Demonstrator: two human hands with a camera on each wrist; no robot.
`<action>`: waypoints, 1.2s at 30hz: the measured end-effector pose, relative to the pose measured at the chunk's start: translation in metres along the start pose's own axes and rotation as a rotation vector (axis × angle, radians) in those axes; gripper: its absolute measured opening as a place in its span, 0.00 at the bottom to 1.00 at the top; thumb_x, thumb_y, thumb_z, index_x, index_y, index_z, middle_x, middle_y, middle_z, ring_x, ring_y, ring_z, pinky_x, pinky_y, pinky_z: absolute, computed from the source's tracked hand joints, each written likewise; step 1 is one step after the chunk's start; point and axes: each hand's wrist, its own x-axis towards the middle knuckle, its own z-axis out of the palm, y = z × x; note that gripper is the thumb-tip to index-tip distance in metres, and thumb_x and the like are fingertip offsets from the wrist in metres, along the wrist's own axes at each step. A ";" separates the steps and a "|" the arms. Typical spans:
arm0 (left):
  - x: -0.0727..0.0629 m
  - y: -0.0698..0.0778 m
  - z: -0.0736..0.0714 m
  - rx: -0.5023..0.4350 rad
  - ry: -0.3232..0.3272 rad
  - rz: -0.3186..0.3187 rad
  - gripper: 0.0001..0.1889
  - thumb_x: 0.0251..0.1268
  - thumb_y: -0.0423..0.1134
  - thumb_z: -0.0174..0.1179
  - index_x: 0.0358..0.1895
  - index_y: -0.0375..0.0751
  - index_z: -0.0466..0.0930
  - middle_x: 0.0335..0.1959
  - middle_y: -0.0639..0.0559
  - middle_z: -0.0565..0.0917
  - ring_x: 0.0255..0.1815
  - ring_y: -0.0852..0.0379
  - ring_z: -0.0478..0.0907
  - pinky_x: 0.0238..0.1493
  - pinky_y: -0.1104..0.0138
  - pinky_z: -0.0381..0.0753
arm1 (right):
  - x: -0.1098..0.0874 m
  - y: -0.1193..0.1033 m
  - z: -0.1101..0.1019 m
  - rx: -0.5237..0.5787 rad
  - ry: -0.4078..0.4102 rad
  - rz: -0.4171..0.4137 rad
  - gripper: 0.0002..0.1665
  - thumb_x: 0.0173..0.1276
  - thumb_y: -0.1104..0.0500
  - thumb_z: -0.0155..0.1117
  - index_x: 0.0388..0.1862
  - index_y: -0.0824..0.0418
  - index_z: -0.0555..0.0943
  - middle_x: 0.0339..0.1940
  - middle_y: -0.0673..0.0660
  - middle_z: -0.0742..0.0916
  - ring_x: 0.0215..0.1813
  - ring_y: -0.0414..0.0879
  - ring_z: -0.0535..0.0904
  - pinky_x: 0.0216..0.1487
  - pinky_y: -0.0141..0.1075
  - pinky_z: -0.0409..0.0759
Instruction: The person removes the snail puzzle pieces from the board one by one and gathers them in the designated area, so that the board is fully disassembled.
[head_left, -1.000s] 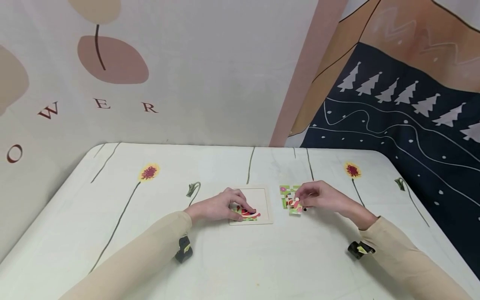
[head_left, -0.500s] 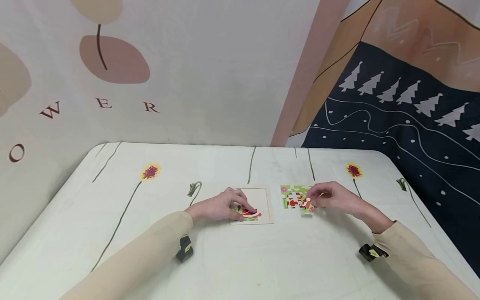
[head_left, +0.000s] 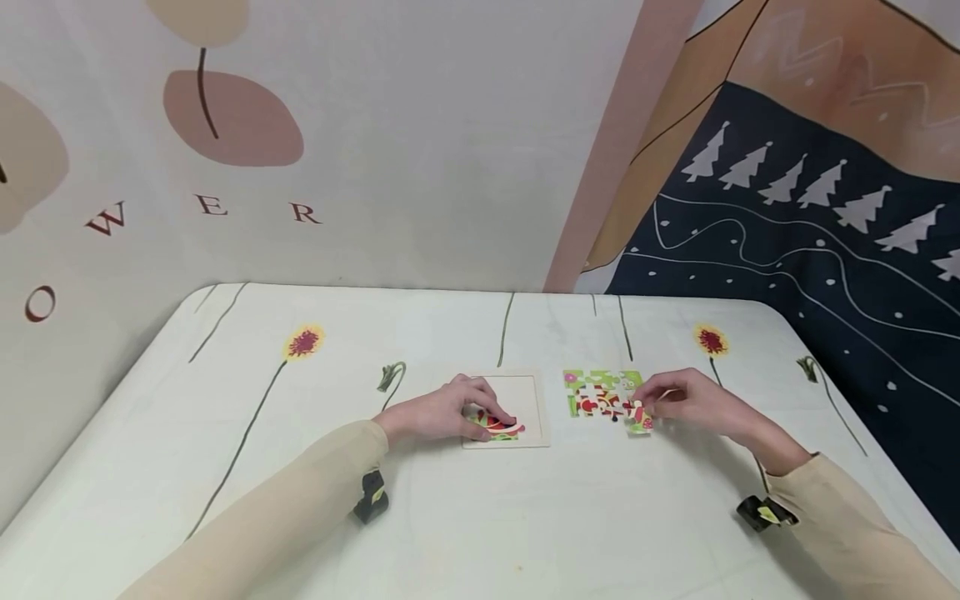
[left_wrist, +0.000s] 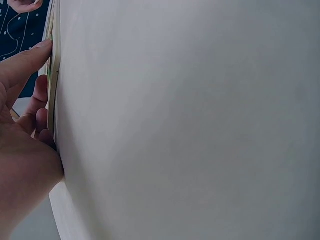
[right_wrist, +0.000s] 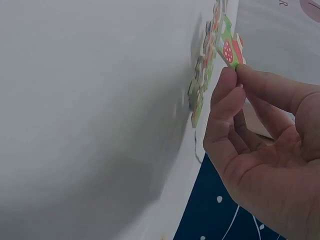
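A pale square puzzle board [head_left: 542,408] lies flat on the table in the head view. Several red, green and dark puzzle pieces [head_left: 502,431] sit along its lower left. My left hand [head_left: 442,408] rests on the board, thumb and index finger touching those pieces. My right hand [head_left: 690,402] pinches a single puzzle piece [head_left: 641,418] between thumb and fingertip at the lower right of a cluster of loose pieces [head_left: 592,398]. In the right wrist view, that green piece with a spotted red patch [right_wrist: 229,49] is tilted, raised over the table surface.
The cluster of loose pieces lies to the right of the board, with a small gap between. The white tablecloth [head_left: 450,517] bears printed flowers and stems. Behind the table stands a pale printed backdrop [head_left: 420,167], with a dark tree-patterned cloth [head_left: 750,242] on the right.
My right hand has moved right, carrying the pinched puzzle piece across the front of the loose pieces and uncovering more of them. The left hand stays on the board.
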 end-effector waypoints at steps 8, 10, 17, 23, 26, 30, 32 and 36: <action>0.000 0.000 0.000 0.003 -0.002 0.002 0.18 0.58 0.33 0.67 0.52 0.49 0.86 0.45 0.61 0.74 0.53 0.54 0.61 0.55 0.59 0.62 | -0.005 0.007 0.001 -0.015 0.006 0.017 0.11 0.66 0.66 0.63 0.46 0.67 0.83 0.39 0.56 0.83 0.38 0.46 0.77 0.37 0.34 0.76; 0.000 0.000 0.000 0.002 -0.001 0.009 0.18 0.58 0.33 0.67 0.53 0.49 0.85 0.45 0.61 0.74 0.53 0.54 0.61 0.55 0.59 0.62 | -0.006 0.009 0.002 -0.013 0.006 0.024 0.11 0.66 0.66 0.63 0.46 0.67 0.83 0.39 0.57 0.83 0.39 0.47 0.77 0.38 0.34 0.76; 0.000 0.001 -0.001 0.001 -0.001 0.009 0.18 0.58 0.33 0.67 0.53 0.48 0.85 0.45 0.62 0.74 0.52 0.54 0.61 0.54 0.59 0.62 | -0.008 0.014 0.004 -0.028 0.010 0.006 0.10 0.65 0.67 0.62 0.46 0.67 0.83 0.36 0.55 0.82 0.38 0.45 0.74 0.36 0.32 0.74; 0.000 0.001 -0.001 -0.003 -0.002 0.007 0.18 0.58 0.33 0.67 0.53 0.48 0.85 0.45 0.62 0.74 0.52 0.54 0.61 0.54 0.60 0.62 | -0.009 0.016 0.004 -0.038 0.004 -0.019 0.10 0.63 0.69 0.61 0.44 0.68 0.81 0.33 0.55 0.80 0.35 0.43 0.74 0.35 0.32 0.73; 0.000 0.001 0.000 -0.002 -0.002 0.008 0.18 0.58 0.32 0.66 0.53 0.48 0.85 0.45 0.62 0.74 0.52 0.55 0.61 0.54 0.60 0.63 | -0.008 0.017 0.003 -0.031 -0.004 -0.022 0.12 0.62 0.72 0.59 0.45 0.68 0.80 0.32 0.56 0.80 0.35 0.44 0.74 0.35 0.32 0.73; 0.000 0.001 0.000 -0.006 -0.003 0.008 0.18 0.58 0.32 0.66 0.53 0.48 0.85 0.45 0.61 0.74 0.52 0.54 0.61 0.54 0.59 0.62 | -0.008 0.017 0.004 -0.017 -0.023 -0.019 0.13 0.60 0.74 0.56 0.45 0.68 0.78 0.33 0.56 0.80 0.36 0.46 0.75 0.35 0.32 0.74; 0.000 0.001 0.000 -0.007 -0.004 0.005 0.18 0.58 0.33 0.66 0.53 0.49 0.85 0.45 0.61 0.74 0.53 0.54 0.61 0.55 0.59 0.62 | -0.008 0.017 0.004 -0.020 -0.027 -0.021 0.13 0.60 0.75 0.56 0.44 0.67 0.78 0.33 0.55 0.80 0.36 0.47 0.75 0.36 0.32 0.74; 0.001 0.001 0.000 -0.005 -0.005 -0.001 0.18 0.58 0.33 0.66 0.53 0.49 0.85 0.45 0.61 0.74 0.53 0.54 0.60 0.55 0.58 0.62 | -0.007 0.017 0.004 -0.044 -0.036 -0.043 0.12 0.61 0.74 0.57 0.43 0.66 0.79 0.32 0.54 0.79 0.36 0.46 0.74 0.36 0.33 0.74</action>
